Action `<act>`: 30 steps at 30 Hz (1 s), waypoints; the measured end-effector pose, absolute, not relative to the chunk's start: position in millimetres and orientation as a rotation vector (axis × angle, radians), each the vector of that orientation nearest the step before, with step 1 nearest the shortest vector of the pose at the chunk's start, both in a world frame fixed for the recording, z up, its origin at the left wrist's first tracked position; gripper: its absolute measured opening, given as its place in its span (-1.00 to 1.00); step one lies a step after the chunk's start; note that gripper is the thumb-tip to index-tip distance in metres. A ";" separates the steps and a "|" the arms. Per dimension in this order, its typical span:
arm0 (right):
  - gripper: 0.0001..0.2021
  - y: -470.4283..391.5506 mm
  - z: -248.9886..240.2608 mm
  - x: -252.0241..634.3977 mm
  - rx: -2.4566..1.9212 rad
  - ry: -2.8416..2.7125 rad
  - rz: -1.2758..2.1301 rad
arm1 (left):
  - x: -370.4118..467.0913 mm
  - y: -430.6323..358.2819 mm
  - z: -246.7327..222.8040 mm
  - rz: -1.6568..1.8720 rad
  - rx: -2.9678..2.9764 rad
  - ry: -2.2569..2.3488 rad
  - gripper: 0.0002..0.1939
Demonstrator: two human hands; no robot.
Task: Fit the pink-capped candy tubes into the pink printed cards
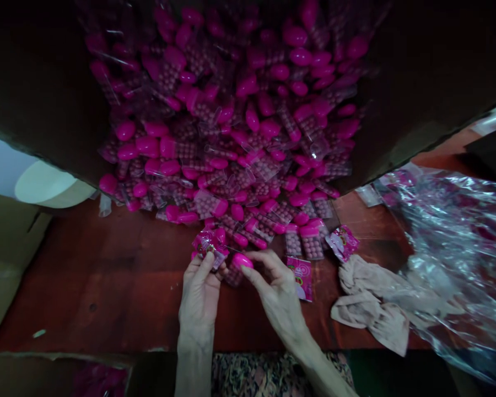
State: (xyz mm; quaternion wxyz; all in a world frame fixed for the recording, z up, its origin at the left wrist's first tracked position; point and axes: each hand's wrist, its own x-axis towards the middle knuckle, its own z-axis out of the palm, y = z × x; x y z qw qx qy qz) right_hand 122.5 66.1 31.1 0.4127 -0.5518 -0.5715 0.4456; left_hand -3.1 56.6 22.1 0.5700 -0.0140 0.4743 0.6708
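A: What takes up most of the view?

B: A big cardboard box (430,66) tipped on its side, its mouth toward the person, with a great heap of pink packets (240,121) spilling out of it onto the red-brown table (107,286). Each clear sleeve holds a pink egg-shaped capsule and rows of small pink balls.

A: And next in size?

B: At the right lies a large crumpled clear plastic bag (458,248), with a pale cloth (376,303) bunched just beside it. A cream round lid or bowl (45,184) sits at the far left edge, partly under the box.

A: Now the hands?

B: The left hand (199,298) is curled, thumb and fingers pinching a small pink printed packet (209,242) at the near edge of the heap. The right hand (278,292) is half open, its thumb and forefinger closed on 1 pink capsule (242,260), which sits between the 2 hands, touching the packet or just beside it; I cannot tell which.

A: How far along does the work look?

B: Early, I judge. Only about 3 printed packets show: the held 1, a flat one (302,278) by the right hand, and another (342,241) near the cloth. The heap seems barely touched, so nearly all of it is left.
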 end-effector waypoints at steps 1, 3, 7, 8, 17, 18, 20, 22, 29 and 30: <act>-0.91 67.7 33.7 128.8 -1.381 -1.535 1.100 | -2.8 56.5 22.1 1.575 -0.041 1.122 -0.80; -0.89 68.4 34.7 138.7 -1.367 -1.767 1.055 | -2.2 56.7 22.0 1.581 -0.054 1.137 -0.79; -0.76 55.3 19.3 134.0 -1.424 -1.977 0.715 | -0.1 57.1 23.7 1.589 -0.055 1.140 -0.78; -0.70 49.8 14.2 128.5 -1.457 -2.003 0.629 | 0.6 57.1 24.7 1.586 -0.054 1.138 -0.78; -0.70 21.3 -9.1 119.0 -1.627 -2.190 0.262 | 2.0 57.9 27.4 1.618 -0.110 1.126 -0.78; -0.71 21.9 -8.6 122.2 -1.632 -2.131 0.334 | 2.2 57.9 27.0 1.620 -0.113 1.130 -0.78; -0.73 24.3 -3.6 127.8 -1.626 -1.970 0.515 | 3.1 57.8 26.9 1.627 -0.114 1.140 -0.79; -0.77 27.4 7.2 131.8 -1.610 -1.794 0.752 | 4.8 58.0 28.2 1.638 -0.097 1.148 -0.81; -0.80 38.3 41.8 125.2 -1.494 -1.373 1.284 | 19.1 60.7 34.0 1.662 -0.030 1.166 -0.84; -0.80 39.1 41.2 122.8 -1.475 -1.337 1.299 | 21.9 60.7 34.5 1.660 -0.037 1.155 -0.85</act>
